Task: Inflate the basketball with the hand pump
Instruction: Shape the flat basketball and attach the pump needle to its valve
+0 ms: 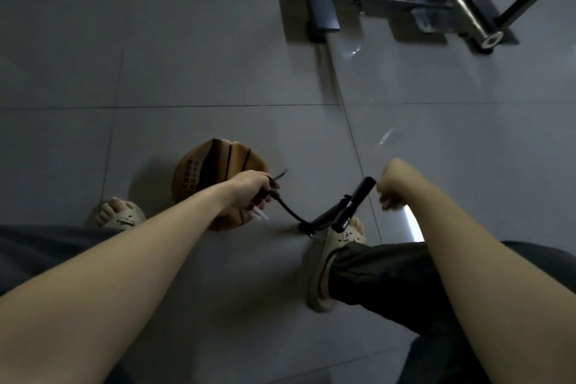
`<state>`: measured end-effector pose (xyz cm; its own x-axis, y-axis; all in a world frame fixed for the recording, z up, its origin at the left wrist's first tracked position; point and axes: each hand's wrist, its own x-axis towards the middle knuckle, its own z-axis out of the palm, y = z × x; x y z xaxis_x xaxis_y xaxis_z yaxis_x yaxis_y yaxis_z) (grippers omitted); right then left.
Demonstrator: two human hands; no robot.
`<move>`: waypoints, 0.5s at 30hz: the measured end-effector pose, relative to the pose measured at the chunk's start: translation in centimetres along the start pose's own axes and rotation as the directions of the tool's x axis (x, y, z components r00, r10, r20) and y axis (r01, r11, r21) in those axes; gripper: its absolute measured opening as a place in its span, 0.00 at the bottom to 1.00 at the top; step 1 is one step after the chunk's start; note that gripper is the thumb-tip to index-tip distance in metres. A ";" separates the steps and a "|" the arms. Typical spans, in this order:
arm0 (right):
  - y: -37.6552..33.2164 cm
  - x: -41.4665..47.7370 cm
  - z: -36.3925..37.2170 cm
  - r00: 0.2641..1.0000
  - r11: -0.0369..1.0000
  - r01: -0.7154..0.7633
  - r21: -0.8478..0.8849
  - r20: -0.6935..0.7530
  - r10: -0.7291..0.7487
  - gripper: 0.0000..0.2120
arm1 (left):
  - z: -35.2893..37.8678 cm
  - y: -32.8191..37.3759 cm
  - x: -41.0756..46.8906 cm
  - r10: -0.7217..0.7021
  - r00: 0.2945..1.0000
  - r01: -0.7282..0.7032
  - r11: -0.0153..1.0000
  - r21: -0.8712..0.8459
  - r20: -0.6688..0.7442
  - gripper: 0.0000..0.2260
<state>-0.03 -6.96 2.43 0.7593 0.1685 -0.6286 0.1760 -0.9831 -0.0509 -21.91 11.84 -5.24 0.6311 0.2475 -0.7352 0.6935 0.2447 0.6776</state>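
My left hand point(249, 190) grips the black rubber pump hose point(288, 209) at its needle end, over the worn brown basketball point(205, 171).

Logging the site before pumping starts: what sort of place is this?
Probably a home gym or workout room: metal exercise frames stand on a tiled floor, with a basketball and hand pump nearby.
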 end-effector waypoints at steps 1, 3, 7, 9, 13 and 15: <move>-1.0 -0.3 -1.2 0.980 0.995 0.063 -0.074 -0.182 -0.076 0.07 | -0.2 0.1 -0.1 0.028 1.000 -0.028 1.000 0.005 0.009 0.13; -3.9 -1.4 -1.6 0.865 0.959 0.234 -0.160 -0.416 -0.280 0.07 | -0.7 0.4 -0.4 0.092 0.996 -0.093 0.995 0.048 0.009 0.11; -10.5 -3.6 3.9 0.838 0.814 0.546 0.196 -0.128 -0.531 0.21 | -2.0 1.3 -0.4 0.210 0.978 -0.210 0.964 0.162 0.015 0.10; -12.3 -3.4 7.3 0.853 0.795 0.435 0.423 0.089 -0.514 0.29 | -2.8 1.4 -0.1 0.208 0.976 -0.218 0.936 0.278 0.066 0.10; -11.6 -1.3 10.7 0.779 0.743 0.142 0.654 0.390 -0.492 0.25 | -5.0 1.2 0.6 0.162 0.983 -0.182 0.880 0.440 0.082 0.11; -10.7 0.1 12.1 0.692 0.659 0.019 0.752 0.466 -0.551 0.26 | -5.9 1.5 1.1 0.153 0.985 -0.171 0.884 0.436 0.076 0.10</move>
<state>-9.39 2.67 -6.46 0.1365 0.6250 -0.7686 -0.3406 -0.6989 -0.6289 -22.21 18.01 -4.98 0.7546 0.2100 -0.6217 0.6562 -0.2347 0.7172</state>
